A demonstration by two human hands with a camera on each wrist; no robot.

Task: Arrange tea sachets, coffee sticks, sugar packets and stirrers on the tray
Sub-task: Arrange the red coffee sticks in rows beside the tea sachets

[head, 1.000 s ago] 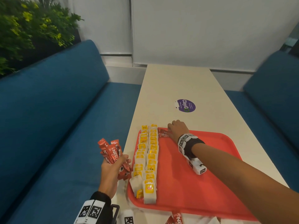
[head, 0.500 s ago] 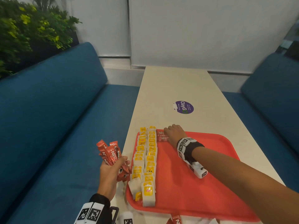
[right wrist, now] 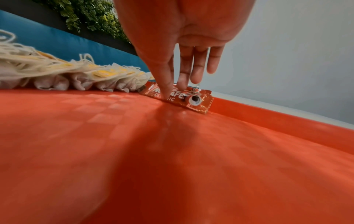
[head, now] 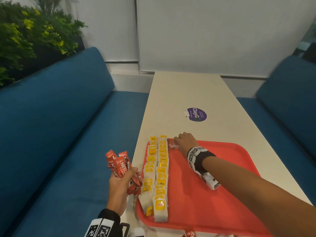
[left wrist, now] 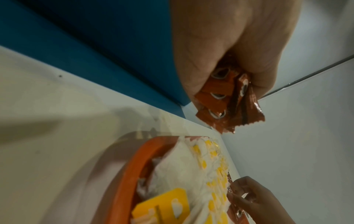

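The red tray (head: 213, 199) sits on the long pale table (head: 184, 93). Along its left side run two overlapping rows of white tea sachets (head: 158, 171) with yellow tags. At the far edge lies a glossy red coffee stick (right wrist: 177, 97), pressed flat under the right hand (head: 185, 142), fingers straight. The left hand (head: 119, 187) clutches a bundle of coffee sticks (head: 119, 165) just left of the tray.

One red tray (head: 222, 194) on the table (head: 184, 93). Two rows of tea sachets (head: 158, 171) along its left edge, too overlapped to count. One coffee stick (right wrist: 178, 97) at the far left corner; several in a bundle (head: 120, 166), uncountable.
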